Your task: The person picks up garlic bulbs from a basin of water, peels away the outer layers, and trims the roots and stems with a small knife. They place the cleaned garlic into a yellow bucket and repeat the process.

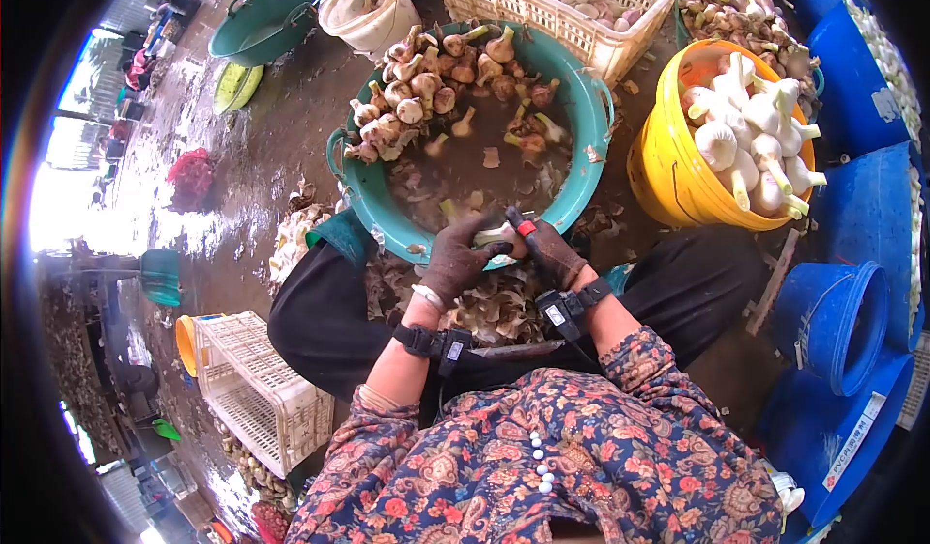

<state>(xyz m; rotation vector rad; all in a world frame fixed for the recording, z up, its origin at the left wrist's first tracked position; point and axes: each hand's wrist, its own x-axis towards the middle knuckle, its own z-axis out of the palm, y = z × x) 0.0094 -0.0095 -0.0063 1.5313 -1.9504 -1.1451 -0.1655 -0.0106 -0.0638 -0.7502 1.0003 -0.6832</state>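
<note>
Both forearms reach forward from the lap, wrists close together, hands meeting over the near rim of a round teal plastic basin [587, 147]. Left hand [459, 259], in a dark brown fabric glove, palm inward, fingers bent and closed on a small whitish garlic bulb [508, 240]; thumb lies along its near side. Right hand [550, 251], same kind of glove, comes in from the other side, fingers curled, index extended toward the bulb. Bright red piece [526, 227] shows at its index finger; can't tell if band or tool part, nor whether this hand grips the bulb too. Black wrist straps with small box devices [452, 347] on both wrists.

Bulb sits between the hands, just above the basin's near edge. Pale, smooth-looking, mostly covered by fingers; fine detail too small to tell.

In the basin: murky brown water [504, 187], heap of dirty brownish-purple garlic bulbs with cut stems [426, 87] toward the far left side. Dry papery tan peelings [496, 313] between the legs. Round yellow plastic bucket [668, 181] to the right, piled with clean white long-stemmed bulbs [741, 129].
</note>
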